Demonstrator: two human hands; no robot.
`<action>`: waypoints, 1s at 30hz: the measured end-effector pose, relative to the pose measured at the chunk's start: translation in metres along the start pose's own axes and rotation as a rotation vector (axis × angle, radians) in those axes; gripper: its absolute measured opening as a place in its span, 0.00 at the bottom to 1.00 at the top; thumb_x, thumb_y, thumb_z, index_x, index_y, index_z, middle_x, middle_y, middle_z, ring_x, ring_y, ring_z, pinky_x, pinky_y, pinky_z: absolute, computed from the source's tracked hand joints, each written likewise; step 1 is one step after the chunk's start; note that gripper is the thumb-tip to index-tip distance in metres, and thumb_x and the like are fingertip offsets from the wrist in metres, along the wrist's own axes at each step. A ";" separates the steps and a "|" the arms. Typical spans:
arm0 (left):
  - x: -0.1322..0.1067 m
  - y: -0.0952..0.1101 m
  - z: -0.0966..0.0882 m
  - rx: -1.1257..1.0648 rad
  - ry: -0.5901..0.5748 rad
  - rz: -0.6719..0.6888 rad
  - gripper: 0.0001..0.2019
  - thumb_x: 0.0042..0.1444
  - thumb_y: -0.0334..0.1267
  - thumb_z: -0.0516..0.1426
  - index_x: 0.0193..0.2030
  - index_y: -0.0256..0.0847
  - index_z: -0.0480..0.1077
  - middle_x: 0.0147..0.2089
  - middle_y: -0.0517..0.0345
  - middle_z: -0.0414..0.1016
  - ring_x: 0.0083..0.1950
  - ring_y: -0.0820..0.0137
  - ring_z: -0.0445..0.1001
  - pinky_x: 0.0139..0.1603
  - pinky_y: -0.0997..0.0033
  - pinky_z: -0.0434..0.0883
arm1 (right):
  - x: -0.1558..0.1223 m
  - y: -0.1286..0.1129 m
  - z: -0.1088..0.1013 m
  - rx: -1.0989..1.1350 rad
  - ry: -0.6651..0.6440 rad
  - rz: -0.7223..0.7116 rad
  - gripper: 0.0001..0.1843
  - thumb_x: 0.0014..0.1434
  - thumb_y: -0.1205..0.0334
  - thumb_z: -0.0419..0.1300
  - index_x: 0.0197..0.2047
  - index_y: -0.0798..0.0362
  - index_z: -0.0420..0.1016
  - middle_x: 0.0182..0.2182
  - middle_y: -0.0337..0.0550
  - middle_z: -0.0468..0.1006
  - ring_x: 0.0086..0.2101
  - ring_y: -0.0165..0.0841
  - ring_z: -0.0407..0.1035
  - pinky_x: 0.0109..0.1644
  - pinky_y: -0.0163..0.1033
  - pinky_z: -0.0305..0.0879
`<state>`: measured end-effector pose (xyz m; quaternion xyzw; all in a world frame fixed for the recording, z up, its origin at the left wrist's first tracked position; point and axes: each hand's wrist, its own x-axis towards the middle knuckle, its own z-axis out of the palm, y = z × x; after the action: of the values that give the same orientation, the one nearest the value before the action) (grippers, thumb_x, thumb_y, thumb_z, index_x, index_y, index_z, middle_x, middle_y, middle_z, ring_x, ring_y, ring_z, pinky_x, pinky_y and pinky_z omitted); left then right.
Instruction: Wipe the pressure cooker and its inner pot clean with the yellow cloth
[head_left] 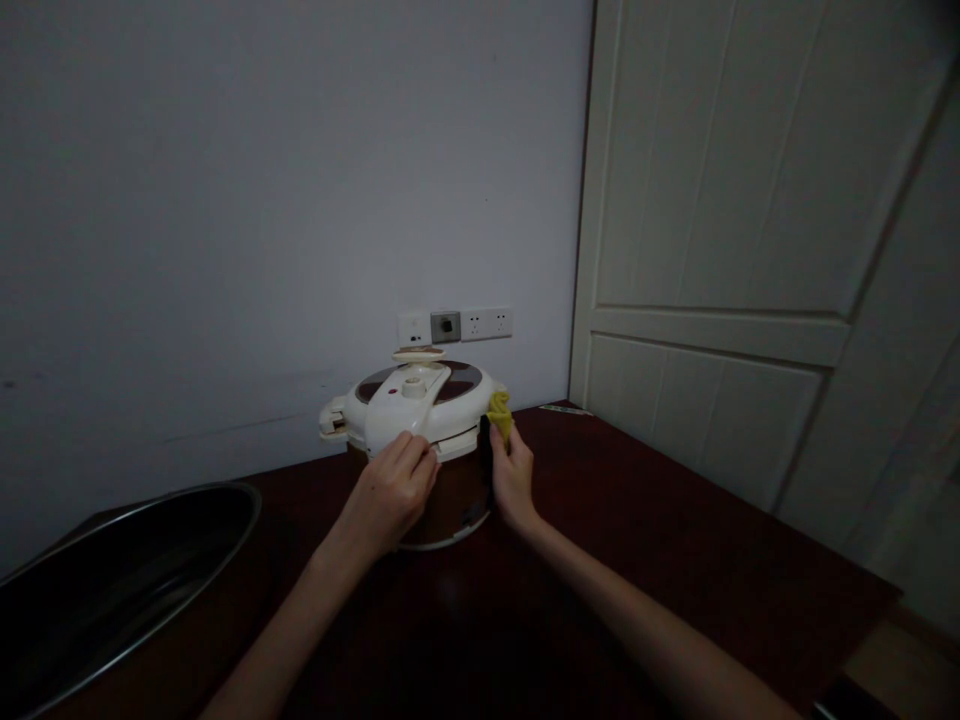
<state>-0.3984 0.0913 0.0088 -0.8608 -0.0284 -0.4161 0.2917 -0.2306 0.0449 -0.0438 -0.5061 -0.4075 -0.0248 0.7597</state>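
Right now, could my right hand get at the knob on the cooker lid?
Probably yes. The right hand is beside the cooker, and nothing sits over the knob on the lid. The yellow cloth in that hand may get in the way.

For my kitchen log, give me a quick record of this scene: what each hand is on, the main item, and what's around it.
Left hand: fingers curled over the front edge of the lid
Right hand: holds a yellow cloth against the cooker's right side
Main item: pressure cooker, white lid on, dark brown body
Surface: dark red table
Nearby: steel basin at left, wall sockets behind, white door at right
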 end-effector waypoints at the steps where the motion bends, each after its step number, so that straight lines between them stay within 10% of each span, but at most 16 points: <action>1: 0.000 0.000 0.000 0.004 0.003 0.000 0.08 0.58 0.28 0.51 0.31 0.32 0.69 0.30 0.51 0.66 0.34 0.67 0.63 0.33 0.66 0.67 | -0.009 -0.004 0.000 0.003 -0.027 -0.027 0.21 0.61 0.53 0.49 0.53 0.54 0.69 0.49 0.47 0.73 0.50 0.38 0.66 0.55 0.44 0.58; 10: 0.003 0.000 -0.013 -0.119 -0.032 -0.092 0.07 0.57 0.30 0.51 0.37 0.33 0.70 0.34 0.50 0.68 0.37 0.66 0.66 0.37 0.64 0.69 | -0.040 -0.008 -0.002 -0.090 -0.170 -0.286 0.27 0.63 0.63 0.47 0.65 0.47 0.53 0.61 0.42 0.59 0.60 0.35 0.53 0.63 0.48 0.52; 18: -0.004 -0.019 -0.048 -0.245 0.299 -0.294 0.06 0.55 0.30 0.54 0.33 0.35 0.73 0.33 0.53 0.69 0.35 0.70 0.67 0.35 0.67 0.68 | -0.026 0.013 -0.025 -0.359 -0.425 -0.907 0.36 0.58 0.76 0.46 0.67 0.53 0.41 0.64 0.50 0.52 0.62 0.40 0.48 0.61 0.54 0.56; 30: -0.013 -0.011 -0.061 -0.661 0.524 -0.886 0.15 0.57 0.41 0.53 0.23 0.38 0.73 0.22 0.60 0.72 0.25 0.74 0.69 0.29 0.74 0.66 | -0.029 -0.021 0.007 -0.723 -0.496 -1.315 0.23 0.60 0.74 0.47 0.59 0.61 0.62 0.59 0.51 0.62 0.60 0.37 0.53 0.57 0.43 0.61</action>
<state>-0.4526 0.0711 0.0345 -0.6813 -0.1803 -0.6823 -0.1944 -0.2636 0.0289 -0.0459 -0.3678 -0.7473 -0.4862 0.2643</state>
